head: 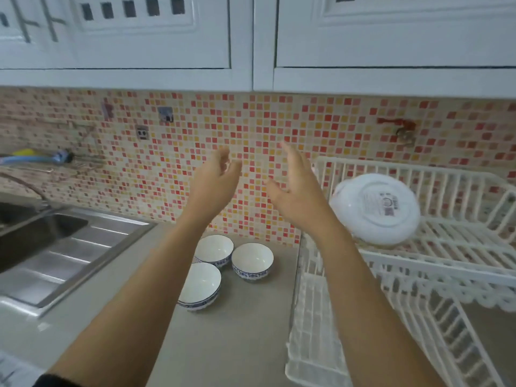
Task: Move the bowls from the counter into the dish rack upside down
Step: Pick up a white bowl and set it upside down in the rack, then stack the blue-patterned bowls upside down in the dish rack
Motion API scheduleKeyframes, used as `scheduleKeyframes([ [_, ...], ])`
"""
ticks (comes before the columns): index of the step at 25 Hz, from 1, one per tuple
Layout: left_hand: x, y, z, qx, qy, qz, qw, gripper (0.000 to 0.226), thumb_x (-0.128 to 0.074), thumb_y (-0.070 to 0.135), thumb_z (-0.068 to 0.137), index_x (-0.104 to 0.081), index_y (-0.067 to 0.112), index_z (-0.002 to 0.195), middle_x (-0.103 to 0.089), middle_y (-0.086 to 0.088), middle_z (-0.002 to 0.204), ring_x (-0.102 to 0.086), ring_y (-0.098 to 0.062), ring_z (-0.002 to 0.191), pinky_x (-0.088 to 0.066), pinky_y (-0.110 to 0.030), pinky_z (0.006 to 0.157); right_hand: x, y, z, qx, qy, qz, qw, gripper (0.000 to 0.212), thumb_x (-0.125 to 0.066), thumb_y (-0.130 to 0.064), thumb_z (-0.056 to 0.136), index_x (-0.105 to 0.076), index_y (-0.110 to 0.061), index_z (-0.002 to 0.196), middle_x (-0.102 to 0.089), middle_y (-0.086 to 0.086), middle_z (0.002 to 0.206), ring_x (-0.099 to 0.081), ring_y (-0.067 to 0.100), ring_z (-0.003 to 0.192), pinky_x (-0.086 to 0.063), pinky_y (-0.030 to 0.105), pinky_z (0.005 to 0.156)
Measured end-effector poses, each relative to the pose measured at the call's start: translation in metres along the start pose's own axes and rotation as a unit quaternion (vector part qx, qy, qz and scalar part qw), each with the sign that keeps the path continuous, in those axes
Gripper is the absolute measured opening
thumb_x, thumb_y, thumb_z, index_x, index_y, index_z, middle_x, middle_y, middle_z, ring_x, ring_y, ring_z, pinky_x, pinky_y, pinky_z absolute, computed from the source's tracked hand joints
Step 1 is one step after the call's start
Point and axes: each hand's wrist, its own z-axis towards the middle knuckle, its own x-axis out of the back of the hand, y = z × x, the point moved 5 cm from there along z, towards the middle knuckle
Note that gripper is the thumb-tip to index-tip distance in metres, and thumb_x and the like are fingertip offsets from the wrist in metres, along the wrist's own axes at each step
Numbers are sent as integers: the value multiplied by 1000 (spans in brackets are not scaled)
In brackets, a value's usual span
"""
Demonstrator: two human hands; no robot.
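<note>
Two bare forearms reach over a grey counter (237, 344) below white cabinets (156, 37) and a red-and-yellow mosaic wall (251, 129). A steel sink (64, 247) sits at left, a white dish rack (446, 247) at right holding a white dish (374, 209) tilted on edge. Left hand (212, 185) and right hand (298, 191) hover open, fingers spread, holding nothing. Three upright bowls (251, 261) cluster together on the counter beneath.

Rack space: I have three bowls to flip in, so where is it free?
Free: the rack's upper tier right of the white plates, and the lower tier below it. Crowded: the upper tier's left end, where those plates lean.
</note>
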Motion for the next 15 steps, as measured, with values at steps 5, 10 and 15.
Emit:
scheduleKeyframes([
  [5,26,-126,29,82,-55,104,990,54,-42,39,96,-42,7,139,-53,-14,138,-51,-29,124,-42,-42,102,-125,21,14,-68,-48,-1,997,64,-47,-32,95,-17,-19,149,-22,3,155,-21,20,142,-22,35,113],
  [10,1,-261,5,159,-182,196,950,55,-44,35,96,-38,1,140,-48,-20,141,-43,-34,130,-34,-39,106,-231,105,-14,-252,-106,-36,961,62,-50,-39,93,-28,-10,144,-38,13,144,-36,31,133,-33,40,104],
  [15,-27,-356,-43,233,-268,238,904,52,-47,32,95,-39,-3,133,-53,-23,130,-48,-35,122,-38,-37,98,-307,166,-63,-380,-176,-30,908,69,-53,-37,93,-24,-2,145,-35,18,148,-35,30,136,-32,36,107],
])
